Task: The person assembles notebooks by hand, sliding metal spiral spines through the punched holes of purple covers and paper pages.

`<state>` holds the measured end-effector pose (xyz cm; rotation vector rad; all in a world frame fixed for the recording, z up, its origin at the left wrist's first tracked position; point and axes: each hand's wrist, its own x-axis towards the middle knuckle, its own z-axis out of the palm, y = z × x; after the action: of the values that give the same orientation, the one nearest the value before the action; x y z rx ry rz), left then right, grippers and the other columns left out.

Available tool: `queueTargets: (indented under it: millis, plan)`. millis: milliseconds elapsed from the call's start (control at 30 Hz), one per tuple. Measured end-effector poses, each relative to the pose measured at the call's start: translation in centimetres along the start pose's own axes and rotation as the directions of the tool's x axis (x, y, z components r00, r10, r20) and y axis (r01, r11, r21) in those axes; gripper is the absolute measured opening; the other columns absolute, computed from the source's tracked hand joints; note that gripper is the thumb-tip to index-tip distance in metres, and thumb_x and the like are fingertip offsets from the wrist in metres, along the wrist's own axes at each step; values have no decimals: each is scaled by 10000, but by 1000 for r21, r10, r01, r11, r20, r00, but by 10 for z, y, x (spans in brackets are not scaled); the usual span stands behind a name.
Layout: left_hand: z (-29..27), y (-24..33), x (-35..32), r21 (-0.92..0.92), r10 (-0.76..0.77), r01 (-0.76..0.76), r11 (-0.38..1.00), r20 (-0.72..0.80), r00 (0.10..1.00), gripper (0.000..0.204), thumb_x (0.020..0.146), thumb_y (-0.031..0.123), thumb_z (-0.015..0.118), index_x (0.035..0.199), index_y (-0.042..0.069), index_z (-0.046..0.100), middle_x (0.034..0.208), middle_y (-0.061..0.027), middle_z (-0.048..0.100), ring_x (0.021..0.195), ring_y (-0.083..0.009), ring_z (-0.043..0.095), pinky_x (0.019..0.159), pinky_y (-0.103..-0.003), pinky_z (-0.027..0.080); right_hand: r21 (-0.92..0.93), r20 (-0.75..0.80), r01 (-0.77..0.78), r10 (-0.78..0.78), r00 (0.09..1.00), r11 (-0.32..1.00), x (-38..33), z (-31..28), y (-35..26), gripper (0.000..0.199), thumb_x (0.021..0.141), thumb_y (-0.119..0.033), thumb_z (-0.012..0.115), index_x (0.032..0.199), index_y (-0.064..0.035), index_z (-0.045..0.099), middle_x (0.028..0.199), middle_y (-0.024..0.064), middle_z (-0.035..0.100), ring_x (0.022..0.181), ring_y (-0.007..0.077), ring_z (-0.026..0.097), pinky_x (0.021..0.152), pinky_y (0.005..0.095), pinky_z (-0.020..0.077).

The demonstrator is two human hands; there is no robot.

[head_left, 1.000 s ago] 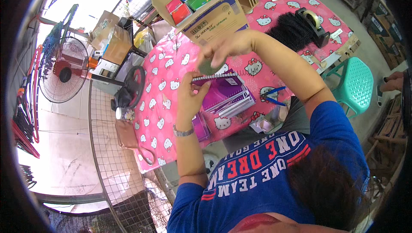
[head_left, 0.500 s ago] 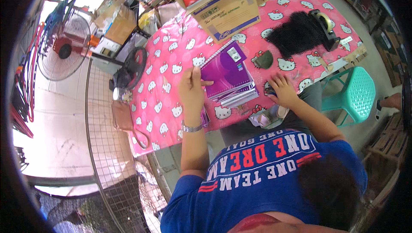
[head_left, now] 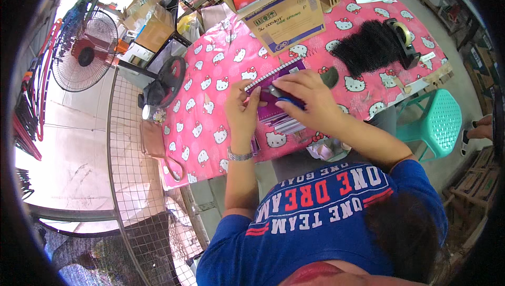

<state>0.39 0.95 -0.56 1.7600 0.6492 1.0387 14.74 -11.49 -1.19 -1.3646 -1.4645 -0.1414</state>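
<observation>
A purple spiral notebook [head_left: 269, 108] lies on a stack of similar notebooks [head_left: 288, 124] at the table's near edge. White coil binding [head_left: 274, 75] runs along its far edge. My left hand [head_left: 243, 108] has its thumb and curled fingers closed at the notebook's left corner, by the coil's end. Over the notebook, my right hand [head_left: 310, 99] grips a blue-handled tool [head_left: 290, 101] that looks like pliers. Its grey metal end points toward my left thumb; the jaws are partly hidden. A dark green curved piece [head_left: 330, 77] lies just beyond my right hand.
Black coils [head_left: 365, 49] lie in a pile beside a tape dispenser [head_left: 404, 44] at the far right. A cardboard box [head_left: 289, 23] with colourful packs stands at the back. To the right is a green stool [head_left: 434, 123]; a fan [head_left: 84, 52] stands left.
My right hand has lifted off the table and moved left over the notebook, now with the blue-handled tool showing. My left hand has closed at the notebook's corner.
</observation>
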Motion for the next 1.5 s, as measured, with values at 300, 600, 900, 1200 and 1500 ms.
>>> queueTargets:
  millis: [300, 600, 900, 1200, 1500]
  plan:
    - [-13, -27, -4, 45, 7, -6, 999, -16, 1000, 325, 797, -148, 548, 1074, 6, 622, 873, -30, 644, 790, -68, 601, 633, -213, 494, -306, 23, 108, -106, 994, 946, 9, 29, -24, 342, 763, -190, 689, 1083, -72, 668, 1066, 53, 619, 998, 242, 556, 853, 399, 422]
    - [-14, -11, -12, 283, 401, -337, 898, -214, 890, 168, 832, -98, 599, 955, 0, 658, 887, -56, 653, 774, -124, 609, 705, -248, 506, 588, 479, -624, 400, 781, 514, 11, 26, -21, 327, 848, -213, 687, 1115, -25, 660, 931, 136, 679, 887, 266, 652, 778, 398, 498]
    - [-123, -47, 15, 937, 185, -161, 310, 106, 977, 146, 812, 100, 532, 894, 56, 645, 847, -168, 638, 821, -349, 580, 731, -448, 471, -262, 146, -561, 607, 781, 785, -133, -13, 147, 319, 763, -185, 715, 1052, -60, 664, 1083, 172, 660, 1052, 336, 608, 879, 420, 491]
    - [-104, -193, -31, 860, -116, -100, 501, 181, 977, 335, 755, 62, 603, 1089, 78, 606, 1094, -189, 602, 1064, -381, 554, 885, -460, 463, -619, -67, -414, 480, 874, 667, -88, -6, 241, 218, 776, -185, 648, 928, -36, 607, 942, 167, 598, 937, 355, 596, 804, 450, 513]
    - [12, 16, -9, 497, 397, -632, 595, 502, 769, 272, 767, 99, 705, 1032, 59, 658, 1009, -104, 632, 927, -270, 600, 850, -371, 471, -901, 101, -153, 540, 836, 406, -65, -1, 282, 136, 841, -130, 539, 922, -67, 628, 952, 103, 622, 940, 254, 634, 792, 392, 523]
